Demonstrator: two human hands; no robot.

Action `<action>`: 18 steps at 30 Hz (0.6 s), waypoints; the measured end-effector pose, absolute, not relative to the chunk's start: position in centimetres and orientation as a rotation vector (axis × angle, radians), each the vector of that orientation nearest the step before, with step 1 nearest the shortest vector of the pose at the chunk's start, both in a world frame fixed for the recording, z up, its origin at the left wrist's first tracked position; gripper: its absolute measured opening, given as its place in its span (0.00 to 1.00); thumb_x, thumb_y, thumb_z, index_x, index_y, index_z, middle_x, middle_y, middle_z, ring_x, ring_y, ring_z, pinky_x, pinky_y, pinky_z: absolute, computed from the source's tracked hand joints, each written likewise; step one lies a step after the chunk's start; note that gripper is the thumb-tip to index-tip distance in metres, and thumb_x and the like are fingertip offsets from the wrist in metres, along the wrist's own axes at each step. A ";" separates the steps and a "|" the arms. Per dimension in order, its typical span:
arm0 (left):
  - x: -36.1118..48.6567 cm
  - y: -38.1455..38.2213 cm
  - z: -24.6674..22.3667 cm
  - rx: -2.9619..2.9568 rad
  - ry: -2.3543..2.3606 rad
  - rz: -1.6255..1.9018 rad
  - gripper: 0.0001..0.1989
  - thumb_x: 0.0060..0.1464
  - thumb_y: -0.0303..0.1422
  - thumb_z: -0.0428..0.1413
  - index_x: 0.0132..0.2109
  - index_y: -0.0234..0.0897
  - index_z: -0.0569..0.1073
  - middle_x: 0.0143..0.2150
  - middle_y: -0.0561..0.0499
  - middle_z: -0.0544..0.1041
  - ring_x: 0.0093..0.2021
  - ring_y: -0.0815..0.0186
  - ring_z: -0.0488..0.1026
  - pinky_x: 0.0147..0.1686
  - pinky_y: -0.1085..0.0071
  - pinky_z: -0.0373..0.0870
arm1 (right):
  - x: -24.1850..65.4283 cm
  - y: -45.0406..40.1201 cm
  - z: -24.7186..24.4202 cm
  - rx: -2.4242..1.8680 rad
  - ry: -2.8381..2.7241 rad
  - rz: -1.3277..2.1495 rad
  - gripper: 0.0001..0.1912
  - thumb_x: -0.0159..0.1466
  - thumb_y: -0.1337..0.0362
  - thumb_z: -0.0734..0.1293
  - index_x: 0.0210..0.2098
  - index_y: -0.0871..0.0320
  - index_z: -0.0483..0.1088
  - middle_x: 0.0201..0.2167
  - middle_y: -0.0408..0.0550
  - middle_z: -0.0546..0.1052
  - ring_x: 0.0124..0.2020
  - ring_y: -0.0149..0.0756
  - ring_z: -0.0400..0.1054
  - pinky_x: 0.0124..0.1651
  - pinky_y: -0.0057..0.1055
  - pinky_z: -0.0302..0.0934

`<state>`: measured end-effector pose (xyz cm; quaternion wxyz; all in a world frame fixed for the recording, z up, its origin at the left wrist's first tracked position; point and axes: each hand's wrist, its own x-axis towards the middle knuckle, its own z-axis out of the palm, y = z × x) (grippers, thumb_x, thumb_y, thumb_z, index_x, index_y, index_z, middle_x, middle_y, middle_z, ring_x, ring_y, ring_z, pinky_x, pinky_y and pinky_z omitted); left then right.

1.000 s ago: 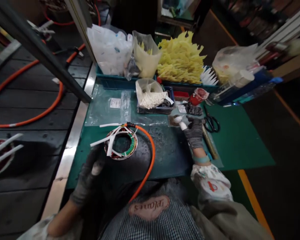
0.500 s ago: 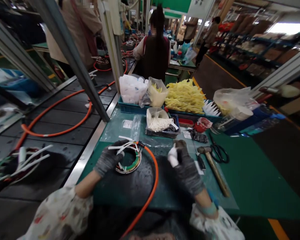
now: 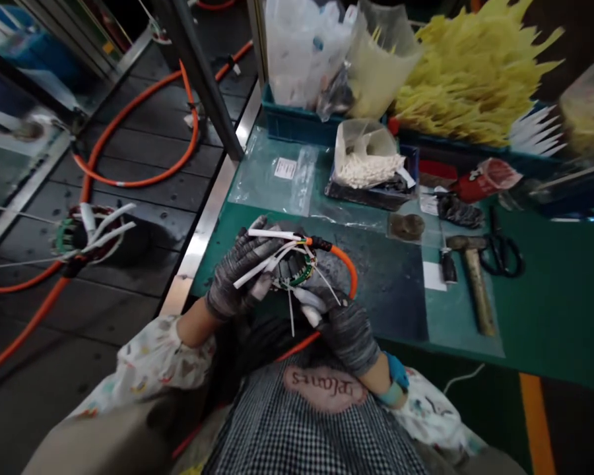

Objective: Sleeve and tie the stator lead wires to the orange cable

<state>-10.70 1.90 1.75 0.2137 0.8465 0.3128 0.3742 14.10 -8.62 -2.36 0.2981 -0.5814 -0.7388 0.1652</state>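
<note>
Both my hands wear grey work gloves and are raised together above the green mat. My left hand [image 3: 240,270] is shut on a wound coil ring [image 3: 299,272] with white sleeved leads [image 3: 264,260]. An orange cable [image 3: 349,270] runs from the ring's black joint and curves down behind my right hand. My right hand [image 3: 346,333] grips a small white plastic piece [image 3: 309,310] against the ring's lower edge. My fingers hide much of the ring.
A hammer [image 3: 470,284] and black-handled scissors [image 3: 499,251] lie on the green mat [image 3: 539,323] to the right. Ahead stand a blue crate [image 3: 297,125], bagged white parts [image 3: 363,161] and yellow bundles [image 3: 475,86]. Another coil [image 3: 86,234] lies on the dark conveyor at left.
The ring has left the mat and is now up in my hands. My right hand has moved in beside my left, and the view has tilted farther down.
</note>
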 end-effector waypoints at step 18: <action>-11.1 0.2 0.1 2.634 0.907 1.069 0.23 0.74 0.34 0.52 0.71 0.50 0.69 0.63 0.48 0.82 0.76 0.52 0.67 0.72 0.46 0.72 | 13.4 -7.5 2.5 -1.482 -2.061 0.123 0.12 0.76 0.57 0.70 0.51 0.55 0.83 0.47 0.53 0.88 0.40 0.45 0.85 0.43 0.38 0.81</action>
